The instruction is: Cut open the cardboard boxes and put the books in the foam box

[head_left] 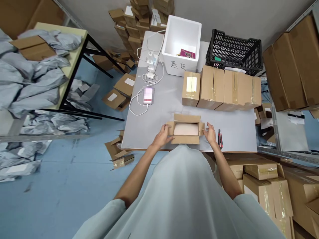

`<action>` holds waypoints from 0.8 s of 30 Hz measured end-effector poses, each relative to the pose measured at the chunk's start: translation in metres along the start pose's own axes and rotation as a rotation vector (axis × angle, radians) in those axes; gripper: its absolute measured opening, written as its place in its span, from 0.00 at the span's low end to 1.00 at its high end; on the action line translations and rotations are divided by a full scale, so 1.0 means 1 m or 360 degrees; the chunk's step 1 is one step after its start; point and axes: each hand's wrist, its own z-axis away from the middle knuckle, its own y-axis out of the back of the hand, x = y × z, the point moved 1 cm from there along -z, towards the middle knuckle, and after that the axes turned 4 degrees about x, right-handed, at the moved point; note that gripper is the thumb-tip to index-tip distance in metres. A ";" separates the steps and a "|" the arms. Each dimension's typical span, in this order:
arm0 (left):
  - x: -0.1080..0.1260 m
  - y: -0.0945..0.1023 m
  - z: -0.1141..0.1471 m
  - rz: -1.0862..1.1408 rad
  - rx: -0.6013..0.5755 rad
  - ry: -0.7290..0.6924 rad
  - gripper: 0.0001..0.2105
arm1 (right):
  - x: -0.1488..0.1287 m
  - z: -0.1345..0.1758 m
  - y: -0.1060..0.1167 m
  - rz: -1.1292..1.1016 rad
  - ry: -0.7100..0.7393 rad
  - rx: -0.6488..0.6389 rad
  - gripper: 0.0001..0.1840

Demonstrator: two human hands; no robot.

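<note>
A small cardboard box (186,139) stands at the table's front edge with its flaps spread outward. Inside it shows a pale, pinkish-white surface (185,129), whose kind I cannot make out. At the box's left flap is my left hand (162,136), thumb and fingers apart, touching the flap and the near corner. My right hand (210,134) is by the right flap, its fingers spread and the tips against or very close to the cardboard. A red and black box cutter (220,139) lies just right of my right hand.
Taped cardboard boxes (211,88) line the table's right half. Behind them stand a white foam box (171,68) and a black plastic crate (234,49). A charging phone (148,95) and cables lie left. Grey parcels (37,79) fill a side table; cartons (266,192) are stacked at right.
</note>
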 end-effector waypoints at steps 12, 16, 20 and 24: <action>0.054 -0.026 -0.023 -0.0426 0.0071 -0.0603 0.12 | -0.040 0.020 0.000 0.0580 0.0753 -0.0413 0.13; 0.071 -0.039 -0.040 -0.0543 -0.0081 -0.0838 0.10 | -0.052 0.015 0.001 0.0836 0.0823 -0.0585 0.12; 0.075 -0.045 -0.050 -0.0614 -0.0143 -0.0900 0.11 | -0.063 0.012 0.001 0.0998 0.0829 -0.0653 0.14; 0.072 -0.043 -0.055 -0.0623 -0.0226 -0.0866 0.13 | -0.073 0.011 0.000 0.1089 0.0859 -0.0703 0.15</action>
